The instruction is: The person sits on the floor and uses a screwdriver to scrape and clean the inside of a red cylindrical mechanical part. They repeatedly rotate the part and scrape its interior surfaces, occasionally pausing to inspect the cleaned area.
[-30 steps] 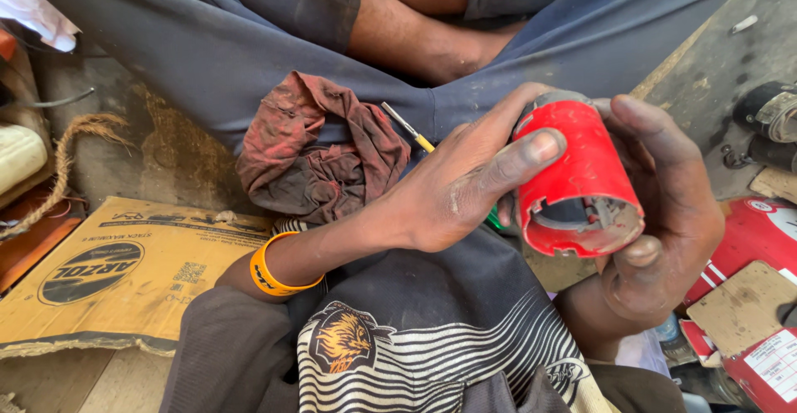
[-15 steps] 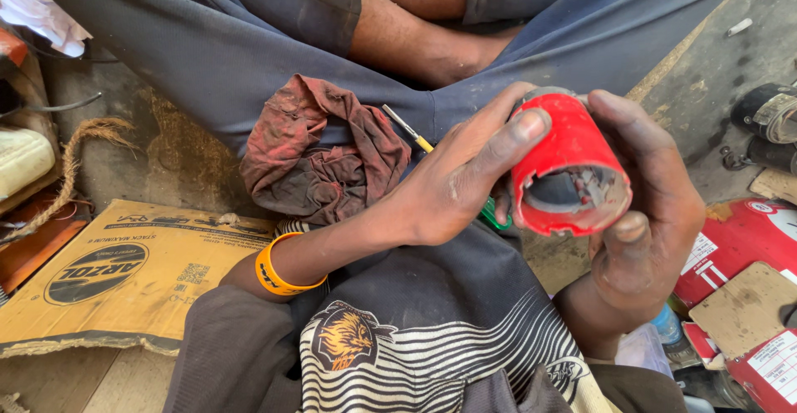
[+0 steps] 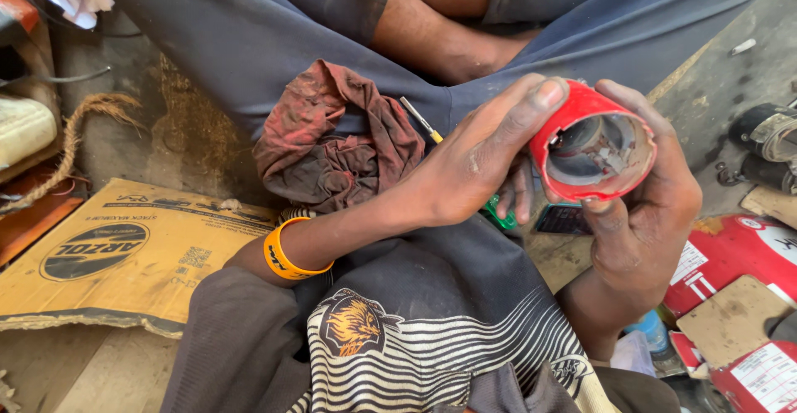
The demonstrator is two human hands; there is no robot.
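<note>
A red hollow cylinder is held in both hands, its open end turned up toward me and showing a grimy grey inside. My left hand, with an orange bangle at the wrist, grips its left side, index finger lying over the top rim. My right hand wraps around it from the right, thumb pressed on the lower rim. A screwdriver with a yellow and green handle lies under my left hand. Beside it, a dirty red rag rests on dark blue cloth.
Another person's legs in blue-grey shorts fill the top. A flattened cardboard sheet and a frayed rope lie at the left. Red containers and a dark metal part sit at the right.
The red cylinder has been tipped, so its open end faces the camera more squarely. My left index finger has slid up onto its top rim.
</note>
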